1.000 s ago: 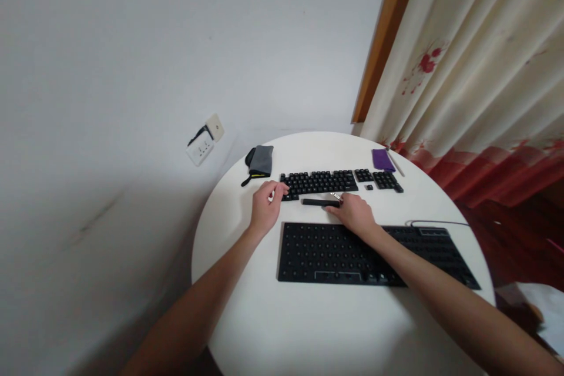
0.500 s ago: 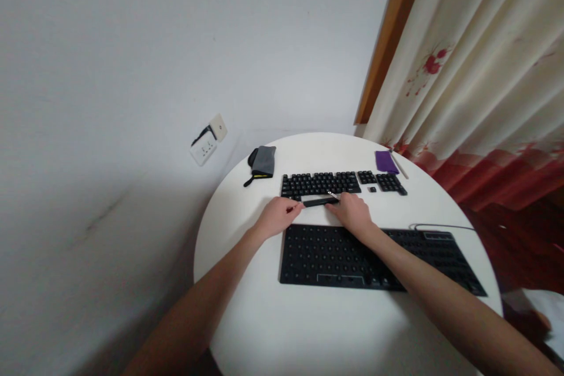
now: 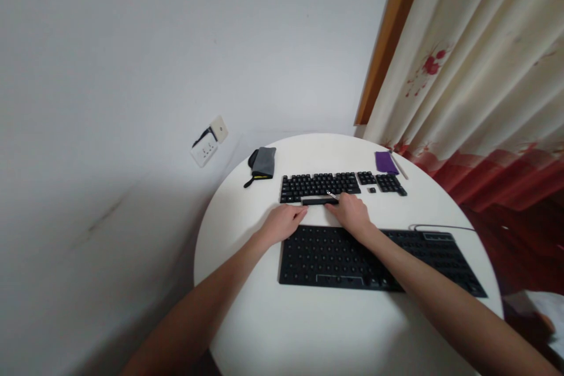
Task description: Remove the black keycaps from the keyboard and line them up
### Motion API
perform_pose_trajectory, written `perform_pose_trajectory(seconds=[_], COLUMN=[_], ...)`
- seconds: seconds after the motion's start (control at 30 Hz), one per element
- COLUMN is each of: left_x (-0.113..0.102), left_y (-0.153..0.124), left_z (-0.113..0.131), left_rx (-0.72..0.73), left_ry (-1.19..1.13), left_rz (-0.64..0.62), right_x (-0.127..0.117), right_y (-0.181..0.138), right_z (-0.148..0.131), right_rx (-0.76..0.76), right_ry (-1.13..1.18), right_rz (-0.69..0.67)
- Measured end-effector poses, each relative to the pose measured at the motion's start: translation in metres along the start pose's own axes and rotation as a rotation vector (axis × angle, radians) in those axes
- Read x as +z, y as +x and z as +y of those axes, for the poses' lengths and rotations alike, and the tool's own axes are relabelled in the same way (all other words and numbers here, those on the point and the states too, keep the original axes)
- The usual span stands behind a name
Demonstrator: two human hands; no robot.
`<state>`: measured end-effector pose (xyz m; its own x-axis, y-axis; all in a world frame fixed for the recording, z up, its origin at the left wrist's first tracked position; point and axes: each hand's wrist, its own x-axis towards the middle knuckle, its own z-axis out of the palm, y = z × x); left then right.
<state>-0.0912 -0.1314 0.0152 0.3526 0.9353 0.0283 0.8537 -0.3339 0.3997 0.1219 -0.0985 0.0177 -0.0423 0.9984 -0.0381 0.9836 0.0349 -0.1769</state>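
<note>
My left hand (image 3: 283, 221) rests on the table just below the left end of a long black spacebar keycap (image 3: 315, 202), its fingers closed together and nothing visible in them. My right hand (image 3: 352, 211) is curled at the spacebar's right end, covering that end. A thin shiny metal tool (image 3: 332, 194) sticks out from its fingers toward the upper left; its exact kind is too small to tell. Above both hands lie rows of loose black keycaps (image 3: 324, 183), set out in keyboard order. Nearer to me is a black keyboard base (image 3: 326, 255) with its keycaps off, partly under my right forearm.
The round white table (image 3: 247, 317) also bears a grey pouch (image 3: 264, 161), a purple cloth (image 3: 386, 162), a pale stick (image 3: 400, 165) and one separate keycap (image 3: 372, 190). A cable (image 3: 440, 225) runs right from the keyboard base. The wall stands at the left, curtains at the right.
My left hand has let go of the spacebar's left end and drawn slightly down toward me. The spacebar now lies level below the keycap rows. My right hand has hardly moved.
</note>
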Motion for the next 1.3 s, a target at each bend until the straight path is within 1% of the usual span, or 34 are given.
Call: perform_pose_trajectory(seconds=[0.2, 0.47, 0.7, 0.9, 1.3], left_x=[0.0049, 0.0080, 0.0078, 0.0064, 0.0079], left_y=[0.0013, 0.0031, 0.0022, 0.0015, 0.0022], left_z=[-0.0038, -0.0061, -0.0048, -0.0039, -0.0045], left_rx=[-0.018, -0.062, -0.069, -0.046, -0.086], left_ry=[-0.061, -0.129, -0.085, -0.037, -0.059], left_rz=[0.055, 0.074, 0.055, 0.046, 0.054], right_x=[-0.0002, -0.0007, 0.0002, -0.0004, 0.0008], right_y=[0.0021, 0.0054, 0.0072, 0.0081, 0.0087], right_z=[-0.0018, -0.0048, -0.0052, -0.0052, -0.0045], right_rx=[-0.001, 0.000, 0.003, 0.010, 0.011], right_ry=[0.014, 0.030, 0.006, 0.010, 0.030], right_rz=[-0.004, -0.026, -0.012, -0.019, -0.017])
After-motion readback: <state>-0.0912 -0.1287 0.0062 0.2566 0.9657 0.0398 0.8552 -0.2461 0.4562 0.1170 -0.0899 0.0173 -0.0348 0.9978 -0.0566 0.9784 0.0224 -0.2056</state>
